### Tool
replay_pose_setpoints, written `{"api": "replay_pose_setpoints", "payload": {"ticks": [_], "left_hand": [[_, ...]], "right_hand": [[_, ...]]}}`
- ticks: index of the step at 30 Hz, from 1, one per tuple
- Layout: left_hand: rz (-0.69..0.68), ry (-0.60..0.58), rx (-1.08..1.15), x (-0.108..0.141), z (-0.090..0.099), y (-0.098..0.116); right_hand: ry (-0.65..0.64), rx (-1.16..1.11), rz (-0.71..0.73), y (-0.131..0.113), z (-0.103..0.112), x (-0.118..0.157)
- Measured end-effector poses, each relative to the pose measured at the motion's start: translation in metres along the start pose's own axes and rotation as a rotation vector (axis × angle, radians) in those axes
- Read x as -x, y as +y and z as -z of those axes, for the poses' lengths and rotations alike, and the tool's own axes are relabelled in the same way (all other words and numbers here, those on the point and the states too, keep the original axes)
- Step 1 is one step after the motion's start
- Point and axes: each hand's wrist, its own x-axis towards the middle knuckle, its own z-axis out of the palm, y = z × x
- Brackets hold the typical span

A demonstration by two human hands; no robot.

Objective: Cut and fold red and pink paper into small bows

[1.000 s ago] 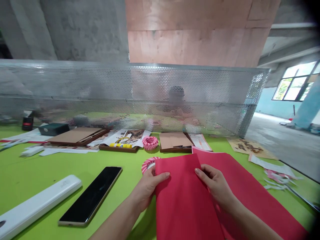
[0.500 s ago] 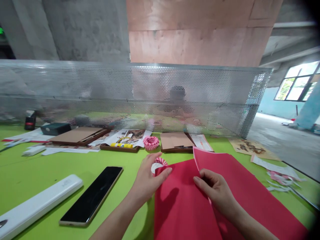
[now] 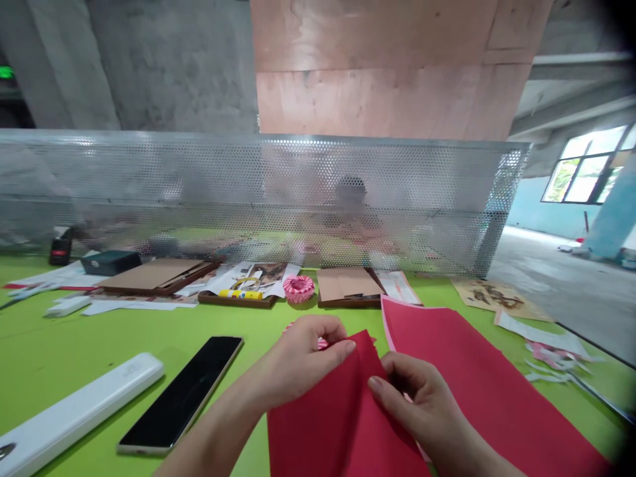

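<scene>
Between my hands is a red sheet of paper [image 3: 318, 430], lifted and bent near its top edge. My left hand [image 3: 305, 361] pinches the upper left part, thumb in front and fingers behind. On the right edge, my right hand [image 3: 420, 401] grips the same sheet between thumb and curled fingers. More red paper [image 3: 477, 371] with a pale underside edge lies flat to the right, partly behind my right hand. A red-and-white striped ring [image 3: 322, 343] is mostly covered by my left hand. Another pink striped ring [image 3: 299, 289] sits farther back.
A black phone [image 3: 183, 394] and a long white device [image 3: 84, 411] lie at left. Behind are a yellow glue stick [image 3: 241, 294], brown trays with cardboard [image 3: 348, 283] and a perforated metal screen [image 3: 248, 199]. Paper scraps [image 3: 556, 354] lie at right.
My left hand has closed on the red sheet's upper left edge. The sheet has shifted left and bent upward, away from the other red paper. My right hand moved slightly down and left.
</scene>
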Motion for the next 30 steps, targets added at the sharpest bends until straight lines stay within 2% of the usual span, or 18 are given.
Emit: {"api": "replay_pose_setpoints", "payload": {"ticks": [3,6,16,23,30], "left_hand": [[0.045,-0.018,0.061,-0.001,0.002,0.002],[0.042,-0.024,0.072,-0.003,0.001,0.003],[0.014,-0.015,0.084,-0.007,-0.005,0.004],[0.066,-0.031,0.090,-0.007,-0.004,0.008],[0.050,-0.055,0.077,-0.009,-0.005,0.003]], "right_hand": [[-0.053,-0.176,-0.037,-0.005,0.003,-0.002],[-0.056,-0.242,-0.002,-0.008,0.007,-0.005],[0.036,-0.120,0.048,-0.005,0.010,-0.011],[0.047,-0.117,0.027,-0.002,0.010,-0.013],[0.039,-0.103,0.016,-0.001,0.011,-0.012]]}}
